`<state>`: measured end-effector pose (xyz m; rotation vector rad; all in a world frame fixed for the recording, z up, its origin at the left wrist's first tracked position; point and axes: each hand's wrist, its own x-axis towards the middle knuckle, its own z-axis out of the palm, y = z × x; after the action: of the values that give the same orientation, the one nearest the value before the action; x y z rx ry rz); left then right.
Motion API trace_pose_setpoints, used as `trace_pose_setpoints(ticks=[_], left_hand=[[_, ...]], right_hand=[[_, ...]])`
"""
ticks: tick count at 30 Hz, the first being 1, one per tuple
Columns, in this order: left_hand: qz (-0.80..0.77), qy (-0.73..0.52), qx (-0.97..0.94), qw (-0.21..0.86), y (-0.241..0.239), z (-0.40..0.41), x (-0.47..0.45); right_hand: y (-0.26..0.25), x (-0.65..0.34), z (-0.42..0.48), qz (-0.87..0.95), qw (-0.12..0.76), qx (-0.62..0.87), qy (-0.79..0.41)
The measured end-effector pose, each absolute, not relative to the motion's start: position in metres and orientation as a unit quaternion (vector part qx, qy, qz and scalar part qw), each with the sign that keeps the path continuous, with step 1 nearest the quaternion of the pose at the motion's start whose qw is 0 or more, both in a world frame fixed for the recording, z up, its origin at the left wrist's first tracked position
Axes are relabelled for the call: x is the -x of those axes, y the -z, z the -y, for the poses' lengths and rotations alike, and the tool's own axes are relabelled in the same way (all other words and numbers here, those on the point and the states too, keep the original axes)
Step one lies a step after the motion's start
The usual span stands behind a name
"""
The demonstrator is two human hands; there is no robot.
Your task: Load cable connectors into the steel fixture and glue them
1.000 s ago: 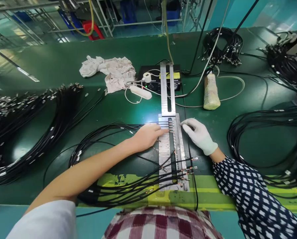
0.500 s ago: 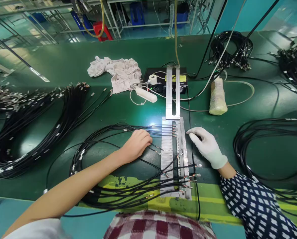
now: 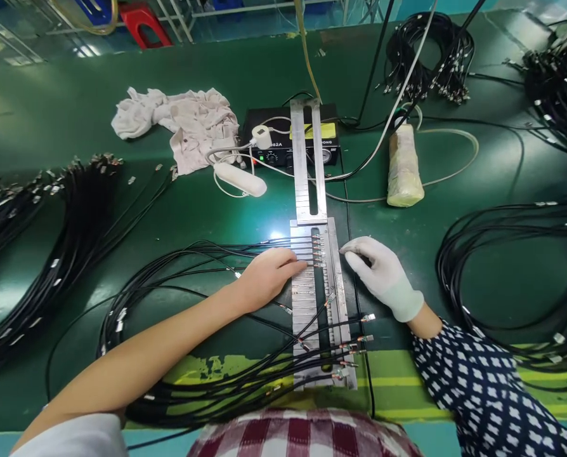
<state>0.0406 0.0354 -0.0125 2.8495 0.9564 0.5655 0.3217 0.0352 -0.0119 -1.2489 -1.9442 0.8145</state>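
My bare left hand (image 3: pixel 269 274) lies over the left part of a slotted metal fixture (image 3: pixel 304 298). Its thumb and fingers are closed on a black cable (image 3: pixel 224 271), whose tip lies near the fixture's long gap. Above it, several cables with small metal terminals (image 3: pixel 317 244) sit side by side in the upper grooves. My right hand (image 3: pixel 381 273), in a white glove, is at the fixture's right edge, thumb and forefinger tips together; anything between them is too small to make out. More loose black cables (image 3: pixel 264 371) cross the lower fixture.
Behind the fixture stand a black control box (image 3: pixel 264 120), a white handheld device (image 3: pixel 240 179) and a crumpled cloth (image 3: pixel 202 120). A wrapped bottle (image 3: pixel 404 168) stands right of them. Cable bundles lie at left (image 3: pixel 81 216), right (image 3: pixel 448 266) and far right (image 3: pixel 430 51).
My left hand has moved right onto the fixture, bringing the cable end up to the gap. My right hand stays beside the fixture edge. The whole view has shifted.
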Motion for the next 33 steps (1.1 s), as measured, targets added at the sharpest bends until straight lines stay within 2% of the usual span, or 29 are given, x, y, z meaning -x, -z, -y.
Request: trace_pose_setpoints(ticks=[9, 17, 20, 24, 28, 30, 33], left_hand=[[-0.288, -0.190, -0.937, 0.051, 0.013, -0.035, -0.043], [-0.329, -0.168, -0.928, 0.059, 0.021, -0.020, -0.038], [-0.342, -0.161, -0.921, 0.099, 0.015, -0.018, -0.037], [-0.360, -0.136, -0.900, 0.205, -0.008, -0.008, -0.018], [-0.376, -0.061, -0.900, 0.210, -0.019, 0.007, 0.008], [-0.380, -0.076, -0.897, 0.211, -0.017, 0.010, 0.014], [-0.380, -0.180, -0.878, 0.231, -0.012, 0.009, 0.011]], right_hand=[[0.011, -0.322, -0.035, 0.751, 0.320, 0.487, -0.310], [0.010, -0.321, -0.037, 0.753, 0.330, 0.479, -0.308], [0.012, -0.322, -0.036, 0.756, 0.336, 0.479, -0.292], [0.017, -0.326, -0.036, 0.760, 0.338, 0.479, -0.282], [0.019, -0.326, -0.036, 0.761, 0.351, 0.468, -0.279], [0.019, -0.325, -0.036, 0.760, 0.353, 0.469, -0.278], [0.017, -0.323, -0.036, 0.761, 0.349, 0.471, -0.277]])
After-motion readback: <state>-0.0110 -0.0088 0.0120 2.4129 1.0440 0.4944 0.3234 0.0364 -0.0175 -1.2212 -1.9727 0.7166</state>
